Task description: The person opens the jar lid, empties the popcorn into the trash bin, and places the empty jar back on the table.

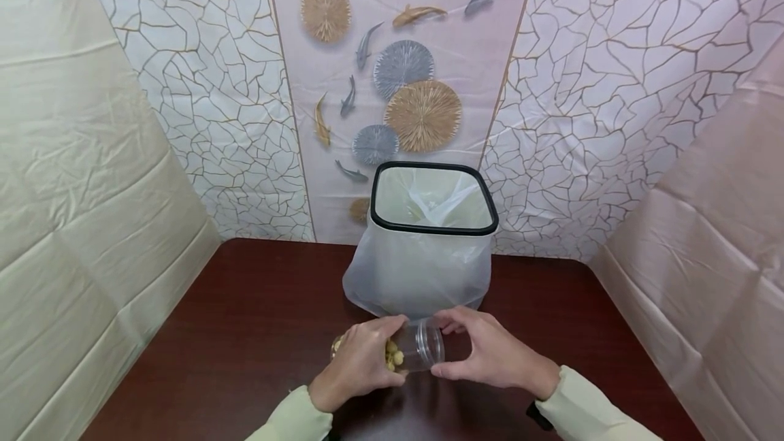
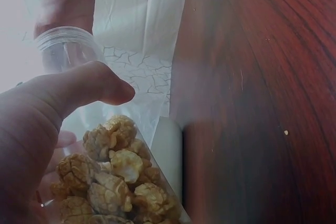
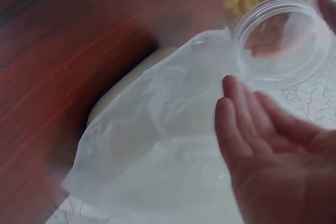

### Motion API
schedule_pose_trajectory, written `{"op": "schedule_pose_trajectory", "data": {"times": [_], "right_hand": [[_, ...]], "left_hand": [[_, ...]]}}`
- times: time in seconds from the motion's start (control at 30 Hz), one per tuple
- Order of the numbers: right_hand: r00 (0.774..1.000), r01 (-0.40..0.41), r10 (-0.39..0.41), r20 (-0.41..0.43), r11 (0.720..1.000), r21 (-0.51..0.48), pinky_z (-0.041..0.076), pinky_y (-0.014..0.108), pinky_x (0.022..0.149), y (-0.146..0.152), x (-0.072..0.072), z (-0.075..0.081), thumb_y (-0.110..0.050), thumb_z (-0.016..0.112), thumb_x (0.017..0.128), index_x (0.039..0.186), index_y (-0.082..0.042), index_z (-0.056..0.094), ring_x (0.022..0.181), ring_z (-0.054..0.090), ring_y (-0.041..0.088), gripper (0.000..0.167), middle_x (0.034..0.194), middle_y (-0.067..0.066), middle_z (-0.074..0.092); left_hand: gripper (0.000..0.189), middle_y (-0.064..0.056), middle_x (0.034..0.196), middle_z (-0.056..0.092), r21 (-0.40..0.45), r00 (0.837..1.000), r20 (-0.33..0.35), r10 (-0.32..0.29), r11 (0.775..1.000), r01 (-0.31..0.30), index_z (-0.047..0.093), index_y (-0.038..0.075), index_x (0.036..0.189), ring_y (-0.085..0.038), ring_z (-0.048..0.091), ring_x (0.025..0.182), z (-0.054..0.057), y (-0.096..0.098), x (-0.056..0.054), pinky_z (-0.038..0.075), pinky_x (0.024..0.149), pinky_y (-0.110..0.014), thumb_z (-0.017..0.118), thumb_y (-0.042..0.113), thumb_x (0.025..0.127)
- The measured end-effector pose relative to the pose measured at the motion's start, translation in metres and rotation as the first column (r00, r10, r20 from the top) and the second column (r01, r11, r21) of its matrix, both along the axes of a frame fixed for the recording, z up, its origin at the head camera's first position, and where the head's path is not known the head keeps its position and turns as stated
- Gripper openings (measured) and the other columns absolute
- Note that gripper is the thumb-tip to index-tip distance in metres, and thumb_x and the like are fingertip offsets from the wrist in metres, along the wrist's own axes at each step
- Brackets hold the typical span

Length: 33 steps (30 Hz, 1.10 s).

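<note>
A clear plastic jar (image 1: 412,344) lies on its side above the tabletop, its threaded rim toward the right. Caramel-coloured popcorn (image 2: 113,182) fills the part nearer its base. My left hand (image 1: 361,356) grips the jar round its body, thumb along the near side. At the rim, my right hand (image 1: 490,352) is spread, thumb and fingers on opposite sides. In the right wrist view its loosely bent fingers (image 3: 231,124) are apart from the jar's rim (image 3: 281,40). Whether a clear lid covers the jar cannot be told.
A white bin (image 1: 422,257) with a black rim and a translucent liner bag stands just beyond the hands. The dark red wooden table (image 1: 263,318) has a small pale crumb (image 2: 286,132) on it. Patterned cloth (image 1: 233,87) hangs behind.
</note>
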State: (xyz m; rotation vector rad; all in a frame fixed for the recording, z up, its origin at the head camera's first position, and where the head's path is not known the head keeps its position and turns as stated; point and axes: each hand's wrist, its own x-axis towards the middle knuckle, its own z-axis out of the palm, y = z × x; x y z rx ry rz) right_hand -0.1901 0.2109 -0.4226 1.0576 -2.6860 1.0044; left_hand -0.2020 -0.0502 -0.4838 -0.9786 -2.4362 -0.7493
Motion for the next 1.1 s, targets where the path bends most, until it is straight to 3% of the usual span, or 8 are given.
{"op": "schedule_pose_trajectory", "data": {"times": [0.2,0.37,0.47,0.6,0.7,0.8,0.93,1.1], "right_hand": [[0.968,0.133,-0.136,0.212,0.991,0.028,0.06,0.026,0.074,-0.009,0.003,0.009,-0.051,0.072,0.097,0.111,-0.004,0.074,0.081,0.07,0.007,0.049,0.094,0.001,0.075],[0.957,0.142,-0.145,0.251,0.989,0.033,0.059,0.024,0.071,-0.012,0.003,0.009,-0.051,0.075,0.094,0.109,-0.004,0.075,0.078,0.069,0.005,0.049,0.09,0.0,0.074],[0.975,0.099,-0.097,0.202,0.995,0.002,0.061,0.028,0.076,-0.01,0.003,0.006,-0.048,0.081,0.09,0.115,-0.004,0.072,0.084,0.071,0.009,0.052,0.097,0.001,0.074],[0.998,0.037,-0.037,0.044,0.999,0.003,0.061,0.032,0.087,-0.006,0.003,0.002,-0.042,0.091,0.081,0.123,-0.009,0.068,0.097,0.071,0.012,0.058,0.109,-0.002,0.072],[0.998,0.006,-0.005,-0.061,1.0,0.022,0.06,0.031,0.092,-0.004,0.003,0.0,-0.039,0.096,0.074,0.127,-0.011,0.066,0.104,0.069,0.011,0.067,0.116,-0.005,0.069],[0.996,0.007,-0.004,-0.091,0.999,0.035,0.059,0.031,0.092,-0.003,0.003,0.0,-0.044,0.094,0.075,0.129,-0.01,0.066,0.105,0.069,0.01,0.07,0.118,-0.007,0.069],[0.995,0.068,-0.07,0.067,0.997,0.021,0.061,0.03,0.083,-0.004,0.004,0.002,-0.051,0.081,0.089,0.125,-0.007,0.069,0.094,0.072,0.01,0.058,0.107,-0.003,0.073],[0.955,0.132,-0.137,0.262,0.991,0.038,0.058,0.023,0.072,-0.006,0.004,0.005,-0.052,0.072,0.096,0.113,-0.004,0.074,0.079,0.068,0.005,0.051,0.092,-0.002,0.073]], "left_hand": [[0.069,0.004,0.108,0.076,0.008,1.0,-0.002,-0.025,1.0,0.025,0.069,0.016,0.122,-0.007,0.068,0.085,0.001,0.003,0.001,0.057,0.073,-0.024,0.096,0.028,0.059],[0.068,0.005,0.11,0.076,0.0,1.0,0.003,-0.024,1.0,0.024,0.067,0.019,0.121,-0.008,0.068,0.086,0.002,0.004,0.004,0.056,0.073,-0.024,0.095,0.027,0.06],[0.069,0.004,0.112,0.076,-0.005,1.0,0.006,-0.019,1.0,0.019,0.068,0.017,0.122,-0.009,0.07,0.087,0.002,0.004,0.004,0.057,0.074,-0.026,0.095,0.027,0.06],[0.072,0.003,0.117,0.076,-0.012,1.0,0.002,-0.008,1.0,0.008,0.069,0.013,0.124,-0.009,0.071,0.093,0.001,0.003,0.004,0.059,0.077,-0.028,0.096,0.028,0.059],[0.074,0.002,0.119,0.077,-0.016,1.0,-0.005,-0.005,1.0,0.005,0.069,0.013,0.125,-0.009,0.072,0.097,0.0,0.003,0.003,0.06,0.079,-0.029,0.097,0.029,0.059],[0.074,0.002,0.117,0.077,-0.009,1.0,-0.011,-0.012,1.0,0.012,0.069,0.012,0.124,-0.009,0.072,0.096,-0.001,0.003,0.003,0.06,0.078,-0.029,0.097,0.029,0.058],[0.074,0.001,0.113,0.077,0.013,1.0,-0.015,-0.026,1.0,0.026,0.069,0.013,0.123,-0.01,0.071,0.09,-0.002,0.004,0.002,0.058,0.075,-0.027,0.097,0.028,0.057],[0.074,0.001,0.112,0.077,0.017,1.0,-0.008,-0.027,0.999,0.027,0.068,0.013,0.123,-0.009,0.07,0.089,-0.002,0.005,0.002,0.058,0.074,-0.026,0.098,0.028,0.057]]}}
